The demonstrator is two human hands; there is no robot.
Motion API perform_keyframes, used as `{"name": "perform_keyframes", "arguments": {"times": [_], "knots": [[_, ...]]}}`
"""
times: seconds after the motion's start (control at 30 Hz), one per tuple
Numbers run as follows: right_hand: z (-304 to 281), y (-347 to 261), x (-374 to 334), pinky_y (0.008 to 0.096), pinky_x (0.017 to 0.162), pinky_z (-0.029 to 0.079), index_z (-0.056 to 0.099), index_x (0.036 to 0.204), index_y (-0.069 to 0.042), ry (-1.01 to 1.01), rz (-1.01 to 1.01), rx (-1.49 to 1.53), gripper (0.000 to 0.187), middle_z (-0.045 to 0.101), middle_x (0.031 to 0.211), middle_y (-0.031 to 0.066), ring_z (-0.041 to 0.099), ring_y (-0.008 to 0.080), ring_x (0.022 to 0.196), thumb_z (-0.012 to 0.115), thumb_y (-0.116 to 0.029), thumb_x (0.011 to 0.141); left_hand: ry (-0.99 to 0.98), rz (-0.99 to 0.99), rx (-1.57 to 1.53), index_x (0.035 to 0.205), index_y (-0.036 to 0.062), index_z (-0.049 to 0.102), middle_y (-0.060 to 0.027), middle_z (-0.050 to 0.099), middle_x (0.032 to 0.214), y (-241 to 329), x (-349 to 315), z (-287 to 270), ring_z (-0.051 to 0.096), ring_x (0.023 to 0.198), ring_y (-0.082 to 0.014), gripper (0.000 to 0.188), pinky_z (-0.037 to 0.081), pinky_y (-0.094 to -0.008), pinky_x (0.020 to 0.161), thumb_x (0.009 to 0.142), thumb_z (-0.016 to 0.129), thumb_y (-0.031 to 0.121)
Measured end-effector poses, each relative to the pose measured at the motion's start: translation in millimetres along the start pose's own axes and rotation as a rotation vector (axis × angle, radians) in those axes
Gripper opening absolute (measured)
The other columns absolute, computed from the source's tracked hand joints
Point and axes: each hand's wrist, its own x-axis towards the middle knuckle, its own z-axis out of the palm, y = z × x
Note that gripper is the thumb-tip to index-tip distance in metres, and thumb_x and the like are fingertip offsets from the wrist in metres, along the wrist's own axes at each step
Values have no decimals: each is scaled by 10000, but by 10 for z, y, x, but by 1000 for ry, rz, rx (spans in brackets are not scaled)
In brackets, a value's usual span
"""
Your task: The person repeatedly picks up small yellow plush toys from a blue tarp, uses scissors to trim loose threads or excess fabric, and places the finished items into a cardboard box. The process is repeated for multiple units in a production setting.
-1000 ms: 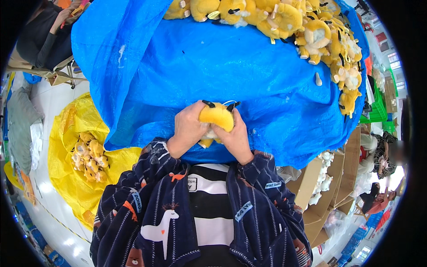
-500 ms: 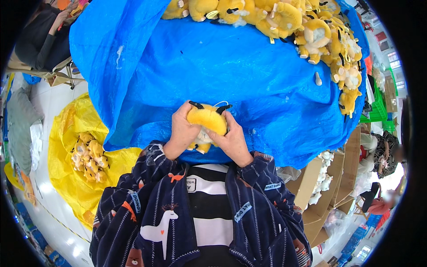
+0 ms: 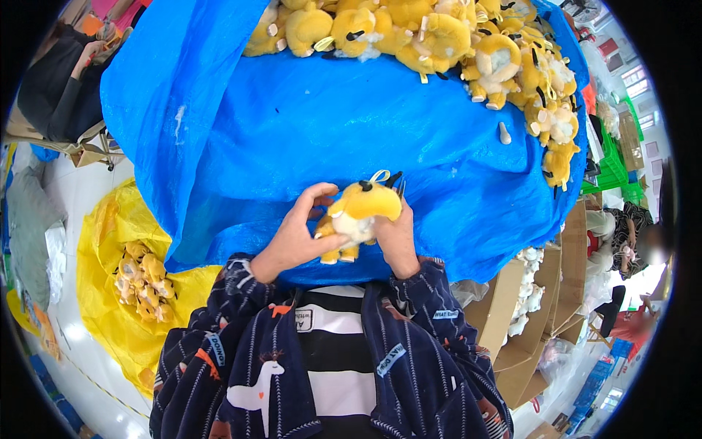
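Observation:
A small yellow plush toy (image 3: 358,230) with a white belly, black ear tips and a yellow loop on its head is held in front of me, above the blue sheet. My right hand (image 3: 395,235) grips its right side. Thin pointed metal tips (image 3: 401,188) stick up beside that hand's fingers; the rest of this tool is hidden. On the other side, my left hand (image 3: 296,233) has its thumb against the toy's lower body, with the fingers loosely curved behind it.
Yellow plush toys (image 3: 439,44) are heaped along the far and right edges of the blue sheet (image 3: 241,146). A yellow sheet (image 3: 102,256) at left bears more toys (image 3: 144,281). Cardboard boxes (image 3: 541,322) with white plush pieces stand at right. Another person (image 3: 58,95) sits far left.
The plush toy has turned and tilted, with its head now leaning right. My left hand has moved from its head to its lower body, fingers loosened. The metal tips have come into sight.

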Motion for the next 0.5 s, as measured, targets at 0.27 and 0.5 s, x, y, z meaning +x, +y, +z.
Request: {"name": "perform_keyframes", "arguments": {"times": [0.27,0.5], "knots": [[78,-279,-187,211,588,449,530,1143,25,143,-101,-248,376,597,1059,97,568,97,800,627,-4,781,-146,-248,-351,1330,15,389,-88,535,1210,-234,-101,79,518,1119,-168,628,415,-299,954,794,698,117],[-15,-385,-388,344,628,526,587,1102,-55,-493,-528,-1028,442,589,1104,137,638,300,822,736,-235,727,-63,-16,-302,1296,20,433,-118,553,1210,-42,-151,99,546,1110,-201,671,437,-313,917,741,761,205]]}}
